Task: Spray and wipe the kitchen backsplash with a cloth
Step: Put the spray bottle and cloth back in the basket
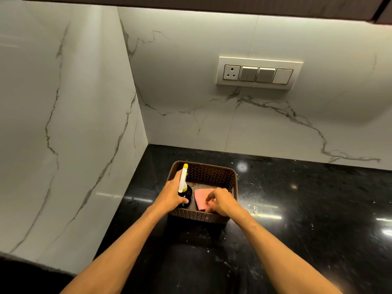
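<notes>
Black polished counter (297, 209) fills the lower frame, and both bare forearms reach in from the bottom edge, converging on a brown perforated basket (212, 172) that sits near the corner. Left grip (171, 193) is up at the basket's left side, wrist straight, fingers and thumb wrapped round the dark spray bottle (182, 183) just under its white trigger head, with the yellow nozzle tip pointing away toward the wall. The bottle stands upright inside the basket. Right grip (222, 201) is angled down over the basket's near right side, knuckles raised, fingers bent in a narrow pinch on the near right corner of the pink cloth (200, 198), which lies folded on the basket floor right beside the bottle. That hand covers the cloth's near edge, and the fingertips themselves are hard to make out. The bottle's lower body is hidden behind the left palm and the basket's near wall, and no label can be read. Behind it all rises the white veined marble backsplash (212, 115), carrying a switch panel (258, 71) well above the basket. Both arms are cut off at the bottom of the frame.
</notes>
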